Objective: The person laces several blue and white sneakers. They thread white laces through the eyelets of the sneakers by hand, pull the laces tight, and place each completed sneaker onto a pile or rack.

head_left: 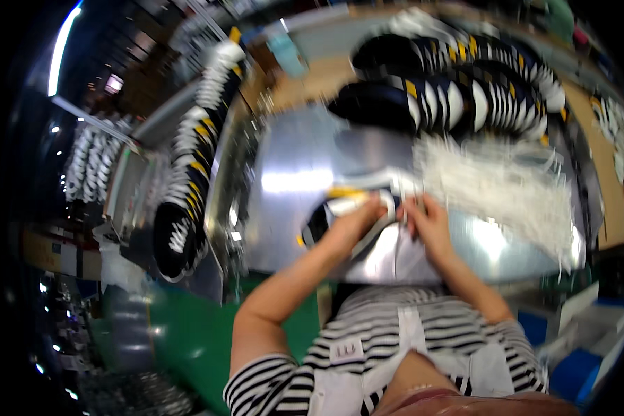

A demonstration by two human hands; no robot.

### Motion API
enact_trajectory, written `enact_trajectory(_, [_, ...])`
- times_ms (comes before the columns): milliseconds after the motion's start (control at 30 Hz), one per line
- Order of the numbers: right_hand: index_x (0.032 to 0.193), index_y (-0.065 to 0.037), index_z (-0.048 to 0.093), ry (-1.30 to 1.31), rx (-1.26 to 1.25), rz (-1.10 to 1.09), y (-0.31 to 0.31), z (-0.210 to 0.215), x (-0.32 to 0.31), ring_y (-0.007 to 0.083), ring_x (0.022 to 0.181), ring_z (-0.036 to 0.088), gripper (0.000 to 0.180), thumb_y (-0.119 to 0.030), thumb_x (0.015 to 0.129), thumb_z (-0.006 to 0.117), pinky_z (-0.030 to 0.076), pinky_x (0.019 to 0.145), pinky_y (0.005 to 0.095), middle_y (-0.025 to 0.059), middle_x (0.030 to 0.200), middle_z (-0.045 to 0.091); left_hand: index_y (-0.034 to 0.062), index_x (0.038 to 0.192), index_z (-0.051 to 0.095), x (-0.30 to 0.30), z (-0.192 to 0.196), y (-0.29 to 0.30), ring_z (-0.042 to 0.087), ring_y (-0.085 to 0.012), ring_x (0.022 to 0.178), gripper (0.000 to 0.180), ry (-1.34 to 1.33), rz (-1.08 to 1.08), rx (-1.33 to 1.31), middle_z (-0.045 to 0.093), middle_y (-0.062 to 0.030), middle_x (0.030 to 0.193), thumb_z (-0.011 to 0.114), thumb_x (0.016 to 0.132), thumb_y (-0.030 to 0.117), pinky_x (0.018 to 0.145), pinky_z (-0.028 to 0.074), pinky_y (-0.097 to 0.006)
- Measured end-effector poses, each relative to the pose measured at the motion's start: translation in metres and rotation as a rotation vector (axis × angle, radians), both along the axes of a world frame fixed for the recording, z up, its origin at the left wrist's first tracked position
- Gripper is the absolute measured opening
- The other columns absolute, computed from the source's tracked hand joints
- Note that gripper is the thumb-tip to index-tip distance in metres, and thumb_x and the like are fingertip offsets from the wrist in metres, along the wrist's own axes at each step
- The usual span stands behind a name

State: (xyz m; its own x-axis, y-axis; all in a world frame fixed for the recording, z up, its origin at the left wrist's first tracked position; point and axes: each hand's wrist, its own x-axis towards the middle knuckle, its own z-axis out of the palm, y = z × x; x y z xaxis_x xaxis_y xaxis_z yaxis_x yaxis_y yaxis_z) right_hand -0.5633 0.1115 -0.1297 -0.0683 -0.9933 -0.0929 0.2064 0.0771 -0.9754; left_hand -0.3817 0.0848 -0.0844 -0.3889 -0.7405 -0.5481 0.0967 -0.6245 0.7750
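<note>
At far left, well apart from the work surface, white ridged bundles (90, 163) in side-by-side columns. Next, a long slanting row of nested dark, white and yellow shoe uppers (191, 173), set close along the left side of a grey, shiny sheet-metal tabletop (284, 149). On that left part, a wide stretch of bare metal, with free room out to the side edge. Farther right, over the front part and near the front edge, a single dark navy, white and yellow shoe upper (341, 206), gripped in the bent fingers of the bare left hand (357, 223). Just beside, the bare right hand (428, 220), fingers bent and drawn together; too blurred to tell whether gripping anything. Between both, only narrow room. Toward the far edge, two crosswise rows of nested black, white and yellow shoe uppers (454, 104), crowding the back. Right of the hands, a broad, flat heap of thin white laces (499, 194), reaching nearly to the right edge, with bare metal in front. Past that edge, a flat brown cardboard strip (613, 215).
</note>
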Motion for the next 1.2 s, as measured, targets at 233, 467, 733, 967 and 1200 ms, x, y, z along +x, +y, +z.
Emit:
enact_trajectory(233, [0.096,-0.003,0.063,-0.092,0.05,0.175,0.013,0.016,0.009,0.0019,0.054,0.043,0.012,-0.015,0.094,0.062,0.032,0.051,0.0167,0.0006,0.074,0.064,-0.0073,0.124,0.056,-0.002,-0.026,0.02,0.058,-0.0228,0.115,0.045,0.012,0.057,-0.339,0.063,-0.0152,0.12,0.049,0.102,0.031,0.106,0.041,-0.036])
enact_trajectory(467, [0.094,-0.004,0.062,0.091,0.069,0.202,0.024,0.018,0.007,0.0014,0.055,0.046,0.012,-0.016,0.093,0.064,0.035,0.051,0.017,-0.0012,0.072,0.062,-0.0025,0.115,0.064,-0.009,-0.024,0.032,0.064,-0.0146,0.098,0.029,0.003,0.204,-0.44,0.068,-0.0079,0.109,0.062,0.096,0.019,0.089,0.049,-0.027])
enact_trajectory(733, [0.101,0.001,0.06,0.272,-0.019,0.15,0.028,0.027,0.005,0.0147,0.079,0.068,0.02,-0.016,0.092,0.064,0.051,0.071,0.0271,0.0097,0.083,0.069,-0.0003,0.108,0.068,-0.009,-0.02,0.032,0.064,-0.0095,0.088,0.02,-0.074,0.253,-0.481,0.069,-0.0031,0.101,0.066,0.093,0.014,0.077,0.05,-0.022])
enact_trajectory(967, [0.102,0.001,0.061,0.398,-0.111,0.228,0.025,0.037,-0.012,0.0202,0.085,0.071,0.013,-0.01,0.095,0.058,0.053,0.076,0.0292,0.0119,0.088,0.07,-0.001,0.102,0.069,-0.006,-0.028,0.036,0.064,-0.0083,0.084,0.016,-0.162,0.232,-0.601,0.07,-0.0016,0.094,0.068,0.091,0.011,0.074,0.05,-0.022])
enact_trajectory(1200, [0.1,0.001,0.061,0.501,-0.221,0.235,0.019,0.026,-0.018,0.0091,0.063,0.06,0.011,-0.009,0.096,0.058,0.047,0.057,0.0237,0.0067,0.08,0.07,-0.0028,0.106,0.069,-0.011,-0.026,0.043,0.066,-0.0106,0.087,0.019,-0.252,0.191,-0.708,0.071,-0.0039,0.098,0.069,0.09,0.009,0.079,0.051,-0.024])
